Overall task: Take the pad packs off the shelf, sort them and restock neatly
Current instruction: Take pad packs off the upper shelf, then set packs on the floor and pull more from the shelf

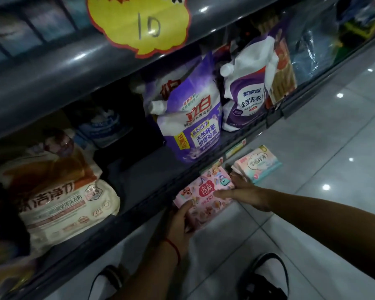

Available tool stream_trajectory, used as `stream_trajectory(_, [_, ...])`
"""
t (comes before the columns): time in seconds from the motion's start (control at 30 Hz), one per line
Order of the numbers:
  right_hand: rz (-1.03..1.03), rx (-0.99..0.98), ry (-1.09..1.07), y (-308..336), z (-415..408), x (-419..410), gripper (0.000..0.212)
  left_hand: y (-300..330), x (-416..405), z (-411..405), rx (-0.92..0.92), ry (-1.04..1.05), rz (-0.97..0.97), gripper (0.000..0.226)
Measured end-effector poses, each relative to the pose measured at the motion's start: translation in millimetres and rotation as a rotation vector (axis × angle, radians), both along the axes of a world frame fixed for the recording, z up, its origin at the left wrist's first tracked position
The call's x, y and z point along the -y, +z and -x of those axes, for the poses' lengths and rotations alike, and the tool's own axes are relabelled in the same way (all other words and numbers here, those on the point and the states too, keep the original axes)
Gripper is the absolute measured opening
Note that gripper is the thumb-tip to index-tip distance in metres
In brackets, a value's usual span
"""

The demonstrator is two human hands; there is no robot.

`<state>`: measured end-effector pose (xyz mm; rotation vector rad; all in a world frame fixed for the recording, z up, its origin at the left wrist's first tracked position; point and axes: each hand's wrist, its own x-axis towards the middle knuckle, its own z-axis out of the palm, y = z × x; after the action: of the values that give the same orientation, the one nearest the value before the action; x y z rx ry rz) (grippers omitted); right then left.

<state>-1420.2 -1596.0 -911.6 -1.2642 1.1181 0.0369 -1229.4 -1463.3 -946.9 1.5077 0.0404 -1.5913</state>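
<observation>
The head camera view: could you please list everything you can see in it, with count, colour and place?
pink pad pack: one, pink, held below the shelf edge
pad packs on floor: small pile, white, pink and teal, right of it
purple detergent pouch: one, purple, mid-shelf
white detergent pouch: one, white and purple, further right
washing powder bag: one, cream and orange, shelf left
price sign: one, yellow, upper shelf edge
floor: grey tiles
left hand: grips the pack's near end
right hand: holds its right side

Readable print on shelf goods and packs

A yellow sign point(139, 24) reads "10"; the purple detergent bag point(193, 124) shows "立白"; the pink pad pack point(204, 195) shows "280".
</observation>
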Motion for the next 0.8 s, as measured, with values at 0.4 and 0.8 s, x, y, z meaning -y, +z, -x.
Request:
stream_trajectory(0.4, [0.064,-0.133,0.15,40,9,-17,0.057,13,-39,-5,0.336,-0.257,0.028,0.06])
stream_trajectory(0.8, [0.742,-0.056,0.369,222,-59,-25,0.008,206,-76,-95,1.274,-0.34,0.359,0.034])
